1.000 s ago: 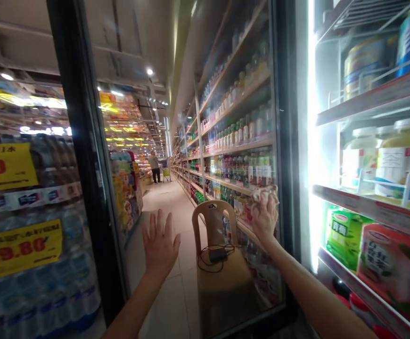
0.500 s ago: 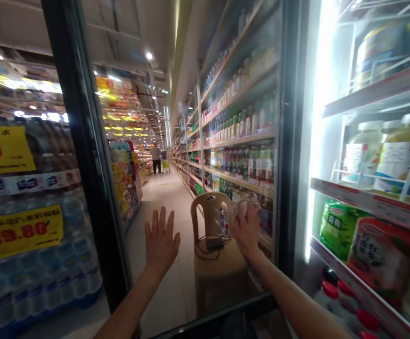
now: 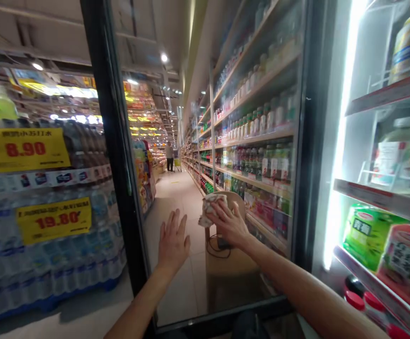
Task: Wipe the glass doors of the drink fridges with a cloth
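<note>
A glass door (image 3: 194,268) in a black frame stands in front of me. My right hand (image 3: 231,223) presses a crumpled, pale patterned cloth (image 3: 212,207) against the pane, fingers spread over it. To its left, my left hand (image 3: 174,240) lies on the glass with fingers stretched out and holds nothing. Behind the pane a beige plastic chair (image 3: 231,261) shows, partly hidden by my right hand and forearm. On its seat rests a dark box with a black cable (image 3: 219,256).
Lit fridge shelves (image 3: 378,197) with bottles and packs stand close on the right. Left of the door is a stack of bottled water (image 3: 60,263) with yellow price signs (image 3: 54,220). Farther down the aisle a person (image 3: 169,156) stands beside a cart (image 3: 177,164).
My right hand has wiped the cloth leftward across the glass, closer to my left hand. The left hand stays flat on the pane. The view has turned slightly left.
</note>
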Available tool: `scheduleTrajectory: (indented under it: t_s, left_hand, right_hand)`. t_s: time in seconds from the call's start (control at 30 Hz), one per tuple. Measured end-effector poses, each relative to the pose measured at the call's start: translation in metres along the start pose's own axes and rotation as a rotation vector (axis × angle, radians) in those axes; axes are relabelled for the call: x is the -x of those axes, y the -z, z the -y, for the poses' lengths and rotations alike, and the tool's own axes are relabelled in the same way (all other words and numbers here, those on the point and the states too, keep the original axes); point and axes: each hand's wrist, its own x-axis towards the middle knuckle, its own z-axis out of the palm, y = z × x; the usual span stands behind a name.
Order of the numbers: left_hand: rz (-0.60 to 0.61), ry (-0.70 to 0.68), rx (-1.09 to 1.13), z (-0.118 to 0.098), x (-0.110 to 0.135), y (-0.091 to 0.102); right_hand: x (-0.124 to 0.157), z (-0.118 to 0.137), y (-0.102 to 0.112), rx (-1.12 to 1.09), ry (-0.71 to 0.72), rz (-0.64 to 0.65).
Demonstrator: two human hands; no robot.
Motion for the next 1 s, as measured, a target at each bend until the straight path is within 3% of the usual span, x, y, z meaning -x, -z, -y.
scheduleTrajectory:
  t_s: [0.13,0.17,0.2,0.33,0.37,0.43,0.53,0.57,0.63,0.73,0.77,0.8,0.93,1.0]
  left_hand:
    - [-0.003,0.064,0.022,0.014,-0.003,0.008]
    - [0.008,0.072,0.024,0.016,-0.002,0.010]
    - [0.019,0.076,0.025,0.018,-0.001,0.012]
    - [0.029,0.088,0.009,0.024,0.004,0.015]
    - [0.025,0.088,0.005,0.026,0.004,0.016]
    - [0.022,0.088,0.001,0.030,0.004,0.017]
    - [0.025,0.105,0.006,0.034,0.003,0.019]
    - [0.030,0.113,0.010,0.035,0.004,0.019]
    - [0.028,0.128,0.015,0.038,0.007,0.020]
    - [-0.005,0.111,0.022,0.044,0.014,0.022]
    - [-0.022,0.103,0.028,0.047,0.015,0.023]
    - [-0.037,0.097,0.032,0.050,0.015,0.025]
    - [-0.058,0.119,-0.003,0.056,0.013,0.037]
    - [-0.052,0.124,-0.031,0.058,0.016,0.042]
  right_hand:
    - [-0.044,-0.013,0.018,0.015,-0.391,-0.154]
    - [-0.049,-0.014,0.019,0.018,-0.416,-0.173]
    - [-0.050,-0.012,0.018,0.018,-0.368,-0.163]
    - [-0.027,0.011,0.004,-0.012,0.203,0.006]
    - [-0.025,0.014,0.002,-0.015,0.269,0.018]
    - [-0.034,0.012,0.005,-0.005,0.187,-0.014]
    - [-0.064,0.005,0.012,0.008,-0.145,-0.110]
    - [-0.069,0.006,0.012,0.003,-0.187,-0.121]
    - [-0.066,0.019,0.006,-0.021,-0.088,-0.097]
    - [-0.049,0.045,-0.007,-0.069,0.237,-0.005]
    - [-0.048,0.052,-0.009,-0.084,0.286,0.013]
    - [-0.053,0.056,-0.009,-0.095,0.278,0.016]
    - [-0.092,0.067,-0.002,-0.127,-0.012,-0.065]
    - [-0.090,0.080,-0.007,-0.148,0.027,-0.047]
